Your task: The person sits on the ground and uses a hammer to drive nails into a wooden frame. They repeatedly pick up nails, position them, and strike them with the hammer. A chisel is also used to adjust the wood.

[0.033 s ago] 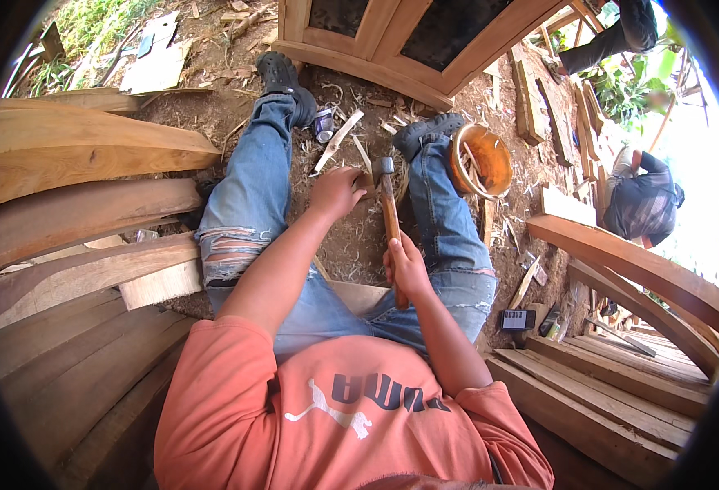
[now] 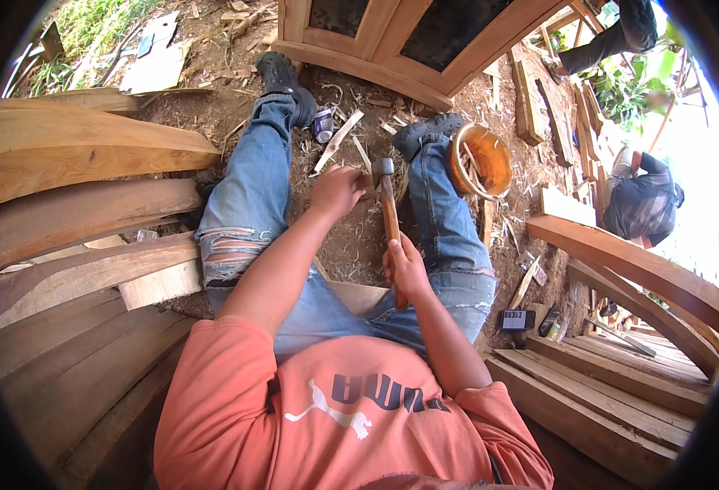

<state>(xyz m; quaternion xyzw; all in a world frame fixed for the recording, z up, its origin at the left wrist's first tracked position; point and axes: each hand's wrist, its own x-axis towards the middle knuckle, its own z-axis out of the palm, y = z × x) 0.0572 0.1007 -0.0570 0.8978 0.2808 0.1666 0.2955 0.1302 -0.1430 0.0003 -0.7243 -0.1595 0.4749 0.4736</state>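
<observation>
A hammer with a wooden handle (image 2: 389,214) stands upright between my legs, its dark metal head at the far end. My right hand (image 2: 407,266) is wrapped round the lower half of that handle. Just left of the hammer head, my left hand (image 2: 337,193) is closed on a small brown wooden block (image 2: 365,183). The hammer head is right beside the block; I cannot tell whether they touch. Fingers of my left hand partly cover the block, and whatever lies beneath it is hidden.
An orange bucket (image 2: 482,163) stands by my right foot. Ahead is a panelled wooden frame (image 2: 384,69). Stacked planks (image 2: 82,196) rise at my left, more boards (image 2: 613,400) at my right beside a phone (image 2: 517,319). A can (image 2: 323,126) lies among shavings. Another person (image 2: 644,200) bends at far right.
</observation>
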